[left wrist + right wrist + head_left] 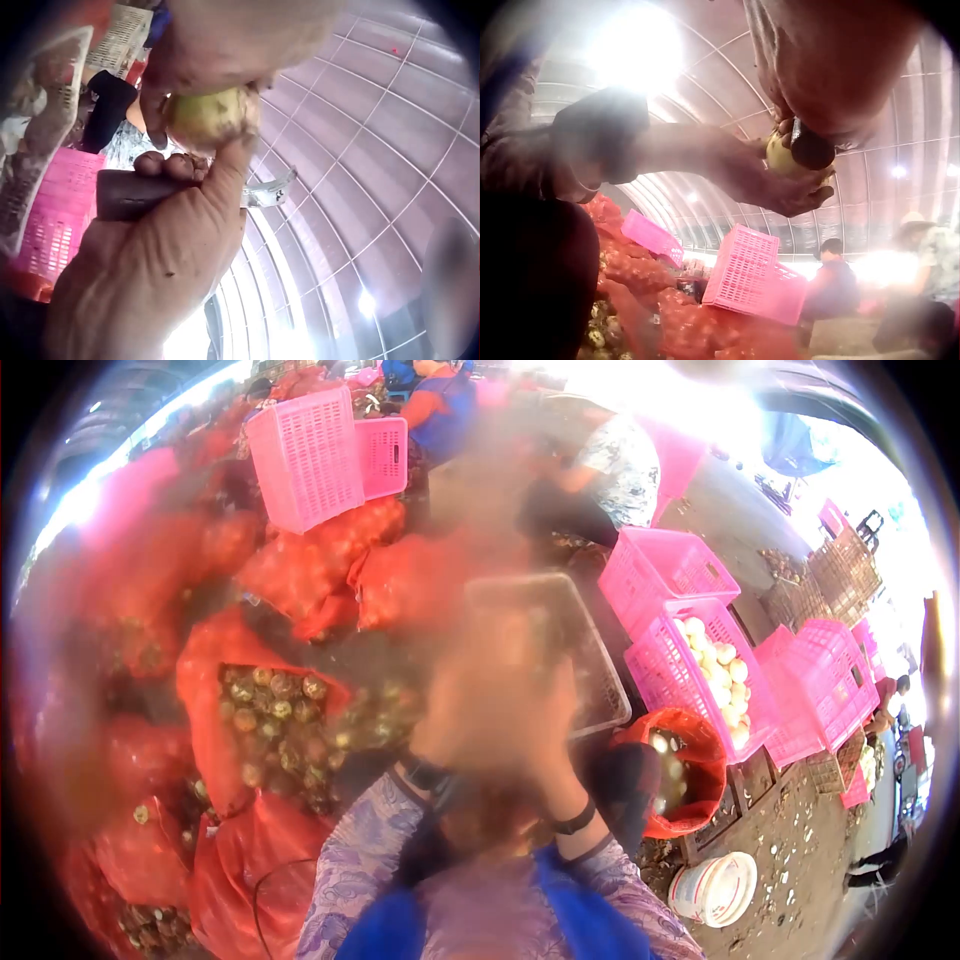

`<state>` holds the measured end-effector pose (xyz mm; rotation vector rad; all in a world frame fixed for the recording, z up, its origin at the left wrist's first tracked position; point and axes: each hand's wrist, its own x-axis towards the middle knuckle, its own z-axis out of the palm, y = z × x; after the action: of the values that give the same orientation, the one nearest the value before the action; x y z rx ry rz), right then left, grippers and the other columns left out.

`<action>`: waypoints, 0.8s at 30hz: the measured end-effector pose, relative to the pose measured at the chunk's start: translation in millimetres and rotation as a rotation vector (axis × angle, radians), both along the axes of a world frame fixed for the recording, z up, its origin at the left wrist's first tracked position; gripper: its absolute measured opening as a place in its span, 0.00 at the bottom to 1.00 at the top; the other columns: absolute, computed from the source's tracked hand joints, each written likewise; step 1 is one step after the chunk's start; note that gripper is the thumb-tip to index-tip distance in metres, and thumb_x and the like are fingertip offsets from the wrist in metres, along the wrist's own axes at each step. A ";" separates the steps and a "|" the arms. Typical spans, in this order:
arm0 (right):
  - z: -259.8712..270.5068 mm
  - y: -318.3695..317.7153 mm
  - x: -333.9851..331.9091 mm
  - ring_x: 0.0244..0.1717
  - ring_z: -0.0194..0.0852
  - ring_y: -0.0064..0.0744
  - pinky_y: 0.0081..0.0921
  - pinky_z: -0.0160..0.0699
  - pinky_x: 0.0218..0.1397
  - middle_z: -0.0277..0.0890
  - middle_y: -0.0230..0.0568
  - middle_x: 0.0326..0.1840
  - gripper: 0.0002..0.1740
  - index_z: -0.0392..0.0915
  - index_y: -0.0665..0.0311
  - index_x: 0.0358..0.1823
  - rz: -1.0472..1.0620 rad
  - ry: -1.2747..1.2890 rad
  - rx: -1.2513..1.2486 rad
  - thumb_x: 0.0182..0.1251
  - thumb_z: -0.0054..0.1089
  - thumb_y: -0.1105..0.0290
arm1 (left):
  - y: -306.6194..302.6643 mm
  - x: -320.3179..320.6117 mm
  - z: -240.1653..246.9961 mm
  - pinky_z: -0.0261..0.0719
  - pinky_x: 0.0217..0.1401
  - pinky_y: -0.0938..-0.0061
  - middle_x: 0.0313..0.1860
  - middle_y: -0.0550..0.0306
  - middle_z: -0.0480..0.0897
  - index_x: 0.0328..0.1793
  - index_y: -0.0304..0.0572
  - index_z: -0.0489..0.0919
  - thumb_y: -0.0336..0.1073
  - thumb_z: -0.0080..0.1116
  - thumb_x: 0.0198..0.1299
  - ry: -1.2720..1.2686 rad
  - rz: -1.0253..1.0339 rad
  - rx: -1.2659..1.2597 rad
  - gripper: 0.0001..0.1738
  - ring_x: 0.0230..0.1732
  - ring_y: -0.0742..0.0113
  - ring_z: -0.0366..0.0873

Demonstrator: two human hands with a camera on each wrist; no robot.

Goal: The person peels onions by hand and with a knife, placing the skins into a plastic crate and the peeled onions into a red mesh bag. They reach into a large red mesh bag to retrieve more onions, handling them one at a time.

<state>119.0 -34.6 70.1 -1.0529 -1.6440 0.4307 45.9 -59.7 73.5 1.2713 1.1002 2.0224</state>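
My left hand comes in from the top of the left wrist view and grips a round yellow-green bulb with brownish patches. Below it my right hand is curled round the dark handle of a knife with a short curved blade. The right thumb presses against the side of the bulb. From the right wrist view, the left fingers cup the bulb from beneath while the butt of the knife handle overlaps its front. A smear on the lens blurs both hands in the head view.
Beyond the hands lies a grey tray. Pink crates, one with pale peeled bulbs, stand right, near a red-lined bucket and white bucket. An open red net sack of unpeeled bulbs is left. People sit ahead.
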 end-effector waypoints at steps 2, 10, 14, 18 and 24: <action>-25.5 13.1 5.7 0.48 0.80 0.54 0.46 0.79 0.48 0.80 0.55 0.50 0.30 0.71 0.71 0.68 -0.116 -0.445 0.076 0.68 0.61 0.62 | -4.8 -22.0 24.1 0.79 0.69 0.65 0.68 0.54 0.79 0.73 0.37 0.73 0.38 0.63 0.70 -0.423 -0.328 -0.108 0.28 0.66 0.62 0.79; 28.6 -3.2 43.4 0.49 0.83 0.57 0.44 0.83 0.50 0.80 0.55 0.53 0.20 0.75 0.64 0.63 0.319 -0.819 -0.209 0.71 0.54 0.69 | 41.3 -72.4 -35.9 0.83 0.63 0.61 0.55 0.53 0.86 0.63 0.42 0.80 0.59 0.53 0.74 -1.002 -0.714 -0.224 0.29 0.56 0.60 0.85; -48.4 20.1 74.1 0.49 0.82 0.60 0.43 0.83 0.48 0.80 0.57 0.51 0.19 0.76 0.66 0.61 0.406 -0.560 -0.051 0.71 0.54 0.70 | 48.9 -76.1 -37.4 0.86 0.59 0.59 0.51 0.51 0.88 0.56 0.43 0.83 0.57 0.55 0.73 -1.241 -0.714 -0.327 0.25 0.52 0.56 0.86; -46.1 16.8 76.4 0.50 0.82 0.61 0.43 0.83 0.49 0.81 0.59 0.51 0.20 0.75 0.67 0.64 0.408 -0.577 -0.043 0.72 0.53 0.70 | 52.8 -77.5 -40.3 0.85 0.59 0.59 0.49 0.51 0.88 0.54 0.44 0.84 0.56 0.56 0.72 -1.251 -0.687 -0.318 0.23 0.52 0.55 0.86; -13.2 10.7 75.7 0.52 0.83 0.63 0.44 0.84 0.53 0.81 0.62 0.54 0.26 0.71 0.67 0.70 0.478 -0.484 -0.248 0.71 0.53 0.74 | 50.4 -79.7 -44.0 0.84 0.59 0.59 0.47 0.53 0.87 0.52 0.45 0.84 0.53 0.57 0.70 -1.181 -0.657 -0.296 0.21 0.52 0.56 0.85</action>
<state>194.8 -23.9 57.0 -0.9853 -2.3369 0.7509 -33.8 -9.4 29.5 0.0957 0.2975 1.5466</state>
